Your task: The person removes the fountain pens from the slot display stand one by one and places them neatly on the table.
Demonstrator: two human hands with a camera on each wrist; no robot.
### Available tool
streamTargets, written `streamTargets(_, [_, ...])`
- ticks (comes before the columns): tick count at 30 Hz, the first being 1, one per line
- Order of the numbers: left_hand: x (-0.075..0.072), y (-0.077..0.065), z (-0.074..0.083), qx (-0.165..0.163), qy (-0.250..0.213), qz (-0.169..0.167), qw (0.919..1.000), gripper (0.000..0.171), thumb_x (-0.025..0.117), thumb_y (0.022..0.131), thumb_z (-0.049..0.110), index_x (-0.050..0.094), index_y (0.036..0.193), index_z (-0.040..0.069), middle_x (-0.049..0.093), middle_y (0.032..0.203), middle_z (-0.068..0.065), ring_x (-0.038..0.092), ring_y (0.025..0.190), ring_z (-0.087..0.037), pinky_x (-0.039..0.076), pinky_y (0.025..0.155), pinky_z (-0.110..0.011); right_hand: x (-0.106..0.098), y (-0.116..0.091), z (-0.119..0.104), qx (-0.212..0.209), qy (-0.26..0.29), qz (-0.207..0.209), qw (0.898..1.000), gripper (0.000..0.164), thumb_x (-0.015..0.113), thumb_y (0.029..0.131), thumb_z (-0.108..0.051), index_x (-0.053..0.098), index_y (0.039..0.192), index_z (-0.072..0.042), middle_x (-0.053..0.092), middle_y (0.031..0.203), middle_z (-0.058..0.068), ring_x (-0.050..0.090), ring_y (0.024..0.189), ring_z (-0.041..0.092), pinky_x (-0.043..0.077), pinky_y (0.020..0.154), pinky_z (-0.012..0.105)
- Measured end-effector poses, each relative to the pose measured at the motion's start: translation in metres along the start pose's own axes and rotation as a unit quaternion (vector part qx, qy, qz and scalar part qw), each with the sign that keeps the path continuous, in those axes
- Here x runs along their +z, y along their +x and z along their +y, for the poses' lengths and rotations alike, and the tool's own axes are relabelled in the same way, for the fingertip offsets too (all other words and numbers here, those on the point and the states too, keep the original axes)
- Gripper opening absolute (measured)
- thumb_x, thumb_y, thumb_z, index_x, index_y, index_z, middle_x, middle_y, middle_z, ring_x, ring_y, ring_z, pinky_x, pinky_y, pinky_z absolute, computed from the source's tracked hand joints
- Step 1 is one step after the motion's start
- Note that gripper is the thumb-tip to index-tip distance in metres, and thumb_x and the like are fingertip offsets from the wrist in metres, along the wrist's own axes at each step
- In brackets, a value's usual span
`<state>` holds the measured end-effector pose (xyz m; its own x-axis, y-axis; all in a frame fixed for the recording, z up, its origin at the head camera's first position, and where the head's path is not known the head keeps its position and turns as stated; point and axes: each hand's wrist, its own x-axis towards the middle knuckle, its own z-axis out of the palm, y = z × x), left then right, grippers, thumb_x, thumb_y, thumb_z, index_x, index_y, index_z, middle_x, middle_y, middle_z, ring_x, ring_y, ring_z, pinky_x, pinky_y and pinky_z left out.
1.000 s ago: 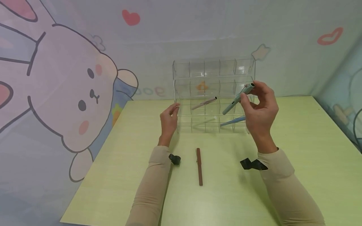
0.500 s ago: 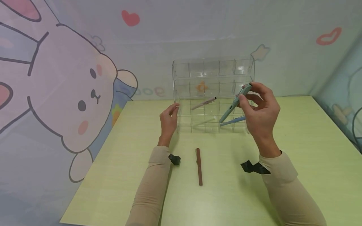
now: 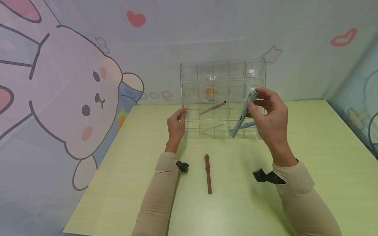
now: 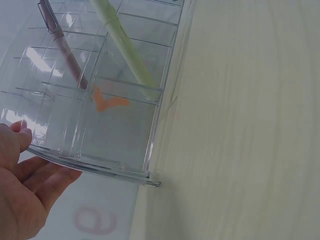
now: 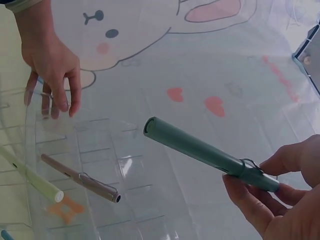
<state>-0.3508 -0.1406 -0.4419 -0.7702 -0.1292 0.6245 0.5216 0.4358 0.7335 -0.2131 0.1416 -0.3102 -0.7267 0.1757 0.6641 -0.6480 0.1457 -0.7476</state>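
My left hand (image 3: 176,129) grips the left side wall of a clear acrylic tiered rack (image 3: 221,80), thumb on one face and fingers on the other in the left wrist view. A dark-green pen (image 5: 195,147) with a wire clip is pinched near its clip end by my right hand (image 3: 271,118). It slants in front of the rack's lower right, its far end pointing down-left. Across the rack's tiers lie a pinkish-brown pen (image 5: 80,177), a pale yellow-green pen (image 4: 125,50) and a blue pen (image 3: 248,125), partly hidden by the right hand.
A reddish-brown pen (image 3: 208,173) lies lengthwise on the pale yellow-green table (image 3: 127,183), between the forearms. Behind the rack hangs a cloth backdrop (image 3: 159,42) with a cartoon rabbit and hearts. Small black cameras sit at both wrists.
My right hand has tipped the green pen steeper and brought its lower end down toward the rack's bottom tier, over the blue pen. The left hand stays in place.
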Motion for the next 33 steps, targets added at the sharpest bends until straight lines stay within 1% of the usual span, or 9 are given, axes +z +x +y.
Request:
streamTargets(4, [-0.0001, 0.0, -0.0001, -0.004, -0.001, -0.001, 1.0, 0.02, 0.064, 0.1, 0.01, 0.075, 0.113, 0.001, 0.073, 0.112, -0.012, 0.072, 0.097, -0.027, 0.056, 0.084, -0.043, -0.001, 0.0004, -0.003, 0.025, -0.001, -0.022, 0.999, 0.038, 0.062, 0.092, 0.01, 0.057, 0.129, 0.007, 0.062, 0.109, 0.004, 0.066, 0.093, 0.017, 0.059, 0.066, 0.027])
streamTargets(7, [-0.0001, 0.0002, 0.0001, -0.003, -0.002, -0.001, 1.0, 0.02, 0.064, 0.1, 0.01, 0.074, 0.113, 0.001, 0.073, 0.112, -0.012, 0.072, 0.098, -0.027, 0.056, 0.085, -0.043, -0.0013, 0.0006, -0.0041, 0.045, 0.005, -0.036, 0.998, 0.037, 0.063, 0.092, 0.009, 0.058, 0.129, 0.004, 0.061, 0.109, 0.006, 0.065, 0.091, 0.017, 0.059, 0.065, 0.027])
streamTargets(13, [-0.0003, -0.0015, -0.0006, -0.008, -0.005, -0.004, 0.9999, 0.02, 0.063, 0.1, 0.011, 0.075, 0.115, 0.005, 0.073, 0.114, -0.011, 0.071, 0.101, -0.025, 0.054, 0.091, -0.041, -0.0021, 0.0, -0.0043, 0.075, 0.012, -0.067, 0.995, 0.038, 0.063, 0.094, 0.007, 0.055, 0.13, 0.008, 0.06, 0.109, 0.007, 0.065, 0.091, 0.015, 0.059, 0.066, 0.028])
streamTargets(17, [0.0, -0.0014, -0.0006, -0.009, -0.003, -0.005, 0.9999, 0.02, 0.063, 0.1, 0.013, 0.075, 0.116, 0.008, 0.073, 0.115, -0.01, 0.071, 0.101, -0.025, 0.053, 0.092, -0.04, -0.0034, 0.0003, -0.0036, 0.091, 0.024, -0.084, 0.992, 0.037, 0.063, 0.093, 0.008, 0.057, 0.13, 0.007, 0.059, 0.108, 0.009, 0.065, 0.09, 0.013, 0.059, 0.066, 0.029])
streamTargets(21, [-0.0002, -0.0013, -0.0005, -0.006, -0.001, -0.005, 1.0, 0.02, 0.063, 0.1, 0.014, 0.075, 0.116, 0.008, 0.073, 0.114, -0.011, 0.072, 0.099, -0.026, 0.053, 0.092, -0.042, -0.0045, 0.0005, -0.0031, 0.107, 0.036, -0.103, 0.988, 0.036, 0.064, 0.093, 0.009, 0.06, 0.128, 0.002, 0.058, 0.106, 0.012, 0.066, 0.087, 0.013, 0.06, 0.066, 0.032])
streamTargets(24, [-0.0006, -0.0017, -0.0002, -0.005, -0.003, -0.006, 1.0, 0.021, 0.062, 0.101, 0.013, 0.075, 0.116, 0.007, 0.073, 0.114, -0.013, 0.071, 0.1, -0.026, 0.053, 0.093, -0.042, -0.0051, 0.0006, -0.0018, 0.118, 0.055, -0.108, 0.986, 0.036, 0.066, 0.092, 0.007, 0.062, 0.127, -0.002, 0.057, 0.107, 0.013, 0.066, 0.088, 0.015, 0.06, 0.066, 0.035])
streamTargets(26, [-0.0011, -0.0021, 0.0, -0.004, -0.005, -0.006, 1.0, 0.021, 0.062, 0.101, 0.013, 0.075, 0.116, 0.007, 0.073, 0.114, -0.013, 0.071, 0.101, -0.026, 0.053, 0.093, -0.042, -0.0053, 0.0006, -0.0006, 0.124, 0.066, -0.109, 0.984, 0.036, 0.067, 0.092, 0.007, 0.062, 0.127, -0.003, 0.057, 0.107, 0.013, 0.066, 0.087, 0.015, 0.06, 0.067, 0.036])
streamTargets(30, [-0.0013, -0.0023, 0.0005, -0.005, -0.004, -0.007, 1.0, 0.021, 0.062, 0.101, 0.013, 0.075, 0.116, 0.007, 0.073, 0.115, -0.012, 0.071, 0.102, -0.025, 0.053, 0.094, -0.041, -0.005, 0.0015, 0.001, 0.144, 0.05, -0.123, 0.981, 0.036, 0.066, 0.094, 0.005, 0.061, 0.129, -0.001, 0.057, 0.108, 0.011, 0.066, 0.086, 0.014, 0.06, 0.068, 0.036])
streamTargets(33, [-0.0012, -0.0016, 0.0015, -0.009, -0.002, -0.004, 1.0, 0.02, 0.063, 0.1, 0.013, 0.075, 0.116, 0.008, 0.073, 0.115, -0.01, 0.071, 0.101, -0.025, 0.053, 0.093, -0.041, -0.0052, 0.0041, 0.0024, 0.179, 0.026, -0.154, 0.971, 0.039, 0.063, 0.096, 0.003, 0.055, 0.135, 0.003, 0.056, 0.111, 0.012, 0.067, 0.088, 0.011, 0.06, 0.07, 0.034])
